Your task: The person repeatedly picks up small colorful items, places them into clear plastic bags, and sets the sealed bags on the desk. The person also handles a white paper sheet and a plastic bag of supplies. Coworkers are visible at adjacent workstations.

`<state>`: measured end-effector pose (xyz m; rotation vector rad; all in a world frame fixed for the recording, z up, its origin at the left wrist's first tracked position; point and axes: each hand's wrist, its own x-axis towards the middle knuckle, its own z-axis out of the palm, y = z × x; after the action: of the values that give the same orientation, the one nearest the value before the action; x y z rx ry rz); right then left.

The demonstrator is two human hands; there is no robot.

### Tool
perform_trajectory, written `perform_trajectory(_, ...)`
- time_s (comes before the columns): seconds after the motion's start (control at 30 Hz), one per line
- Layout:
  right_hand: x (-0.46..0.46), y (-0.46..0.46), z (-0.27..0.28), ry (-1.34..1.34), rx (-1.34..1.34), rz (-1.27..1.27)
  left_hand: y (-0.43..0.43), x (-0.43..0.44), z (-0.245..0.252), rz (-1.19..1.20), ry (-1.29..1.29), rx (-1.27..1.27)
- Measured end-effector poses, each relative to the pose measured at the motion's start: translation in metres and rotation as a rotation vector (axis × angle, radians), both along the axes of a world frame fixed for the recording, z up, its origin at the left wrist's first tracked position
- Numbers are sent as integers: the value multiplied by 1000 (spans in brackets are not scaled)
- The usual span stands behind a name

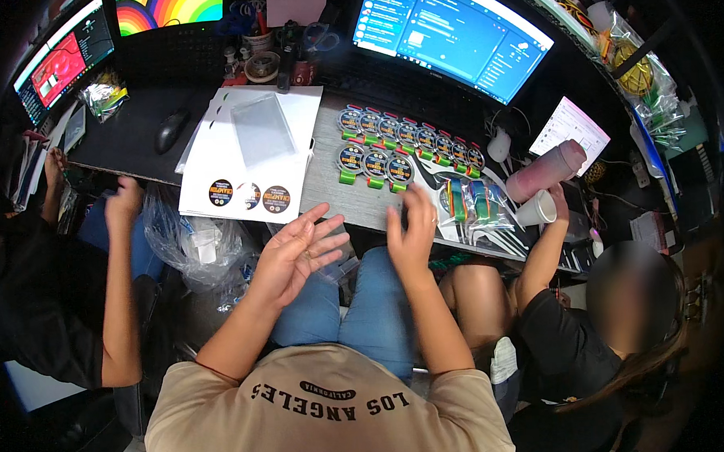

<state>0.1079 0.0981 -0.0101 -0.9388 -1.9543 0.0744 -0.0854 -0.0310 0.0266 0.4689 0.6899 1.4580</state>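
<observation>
My left hand (299, 253), palm partly up and fingers spread, is held in front of the desk edge with nothing in it. My right hand (411, 224) has its fingers apart and curved near a round medal (401, 171) with a green and red ribbon; whether it touches the medal cannot be told. Several such medals lie in two rows on the grey desk (343, 205). Left of them, a stack of white paper (213, 154) bears round dark stickers (220, 193) and a clear plastic sheet (264, 130). Clear bags with coiled ribbons (481, 202) lie to the right of the medals.
A co-worker at the right holds a white cup (537, 209) beside a pink tumbler (547, 170). Another person's hand (125, 203) is at the left. A monitor (450, 34) stands behind the medals; a black mouse (172, 130) and tape rolls (262, 67) are farther left.
</observation>
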Motion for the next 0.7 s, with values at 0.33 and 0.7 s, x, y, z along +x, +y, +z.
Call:
perform_trajectory(0.33, -20, 54, -12, 35, -235, -120, -2, 1, 2, 128, 134, -30)
perform_trajectory(0.7, -2, -51, -16, -291, -223, -222, 10, 0, 1, 130, 19, -48)
